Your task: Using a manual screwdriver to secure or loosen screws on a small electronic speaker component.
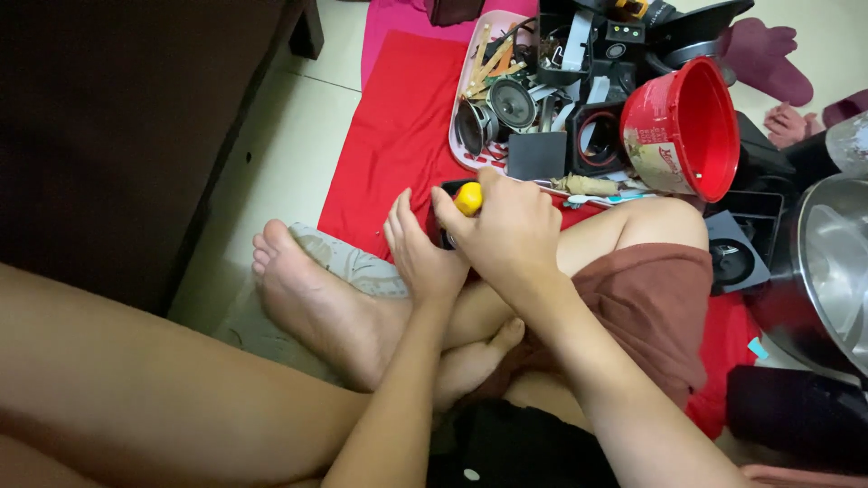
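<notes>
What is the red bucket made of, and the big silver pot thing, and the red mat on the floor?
The red bucket looks like plastic: smooth, evenly coloured, with a soft sheen and a thin moulded rim. The silver pot seems to be metal, probably steel, since it is shiny and mirrors the light. The red mat looks like a thin, dull sheet, maybe cloth or soft plastic; the picture leaves that open.

A single head-worn camera looks steeply down from close above the seated person's crossed legs (362, 307) and both hands, facing forward across the floor toward a cluttered tray (461, 136)
</notes>
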